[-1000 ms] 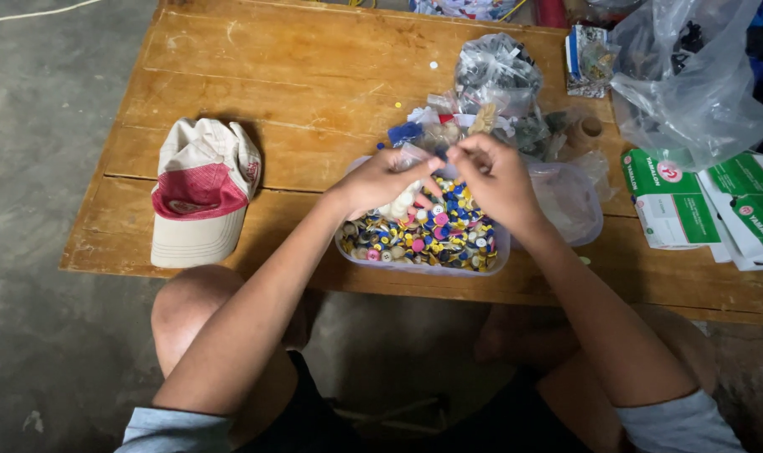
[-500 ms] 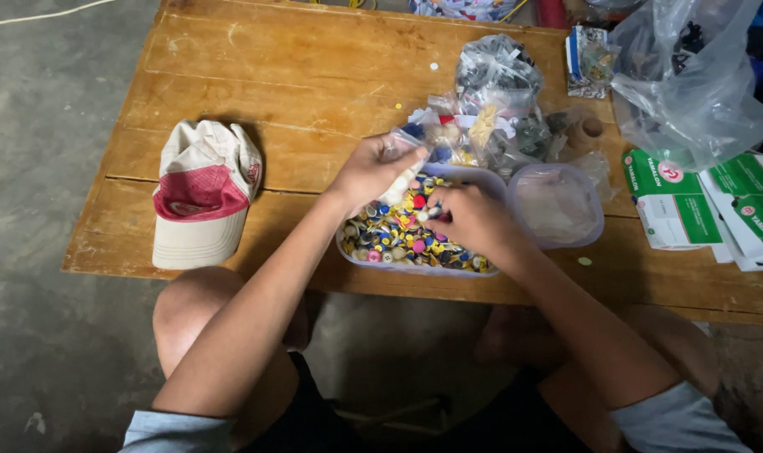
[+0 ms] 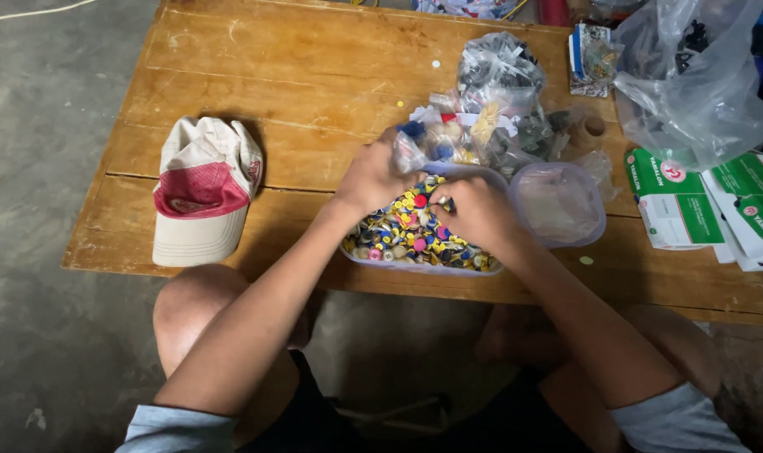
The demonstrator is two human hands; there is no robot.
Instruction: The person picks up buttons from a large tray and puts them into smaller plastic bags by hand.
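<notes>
A clear plastic container (image 3: 423, 267) full of small colourful round pieces (image 3: 407, 231) sits at the near edge of the wooden table (image 3: 297, 75). My left hand (image 3: 371, 178) is at the container's far left side, fingers closed on a small clear bag (image 3: 405, 154). My right hand (image 3: 480, 216) rests over the pieces on the right side, its fingertips pinching a small dark piece (image 3: 449, 204). The two hands nearly touch above the container.
A clear lid (image 3: 559, 205) lies right of the container. Behind it are bags of small parts (image 3: 499, 109). A red and white cap (image 3: 203, 189) lies at the left. A large plastic bag (image 3: 692, 80) and green and white boxes (image 3: 709, 197) are at the right.
My right hand came down from the container's far edge onto the pieces and now pinches one near my left hand. My left hand stayed at the far left rim.
</notes>
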